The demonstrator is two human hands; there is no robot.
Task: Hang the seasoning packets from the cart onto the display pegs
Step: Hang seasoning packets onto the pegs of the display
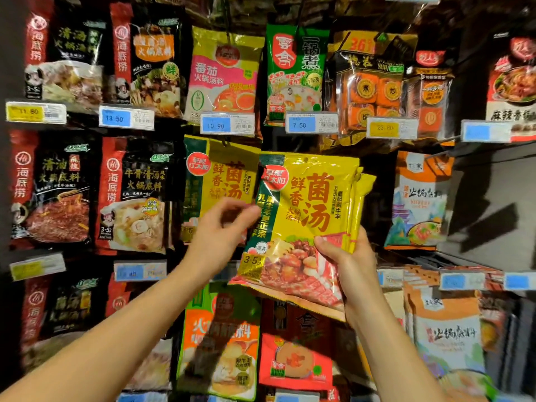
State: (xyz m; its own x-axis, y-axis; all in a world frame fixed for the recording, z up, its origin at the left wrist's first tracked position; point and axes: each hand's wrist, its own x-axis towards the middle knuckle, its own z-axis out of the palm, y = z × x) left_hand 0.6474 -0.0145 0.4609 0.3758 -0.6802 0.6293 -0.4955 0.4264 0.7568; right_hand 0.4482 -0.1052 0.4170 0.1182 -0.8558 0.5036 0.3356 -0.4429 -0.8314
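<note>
Since the right hand [345, 262] clamps the stack of yellow packets [307, 210] by its lower corner, thumb pressed on the front, the tops stay up beside the matching hung packet [220, 175]. Left hand [223, 227] fingers curl at the stack's left edge, probably to peel one off; too blurred to confirm a pinch.

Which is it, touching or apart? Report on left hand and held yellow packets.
Cannot tell. Head view: blurred fingertips of the left hand overlap the left edge of the yellow packets; neither contact nor gap is plain.
</note>
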